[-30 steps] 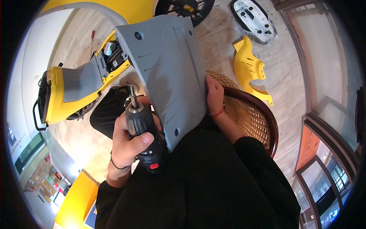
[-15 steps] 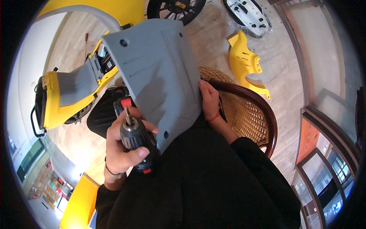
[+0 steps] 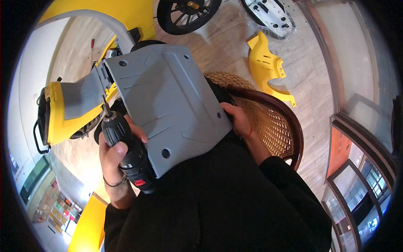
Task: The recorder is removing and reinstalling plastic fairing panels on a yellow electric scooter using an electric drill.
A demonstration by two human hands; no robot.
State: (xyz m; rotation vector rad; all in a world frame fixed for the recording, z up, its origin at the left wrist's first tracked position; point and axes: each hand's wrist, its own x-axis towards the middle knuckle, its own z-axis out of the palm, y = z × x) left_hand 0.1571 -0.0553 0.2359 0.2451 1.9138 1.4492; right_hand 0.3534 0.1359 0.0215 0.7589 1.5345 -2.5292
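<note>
A large grey plastic panel [image 3: 168, 101] with screw holes lies flat across my lap. My right hand [image 3: 237, 119] grips its right edge. My left hand [image 3: 113, 155] is wrapped around a black cordless screwdriver [image 3: 126, 151], whose bit points up at the panel's left edge. Beyond the panel stands a yellow and grey scooter body [image 3: 67, 109], partly hidden by it.
I sit on a woven wicker chair with a dark wooden rim [image 3: 289, 126]. On the wooden floor lie a yellow fairing piece [image 3: 268, 67], a black wheel [image 3: 184, 12] and a white part [image 3: 268, 12]. A yellow curved body arches at the upper left [image 3: 100, 10].
The grey panel has been swung down flatter and wider across my lap. The screwdriver has shifted left, off the panel's face to its left edge.
</note>
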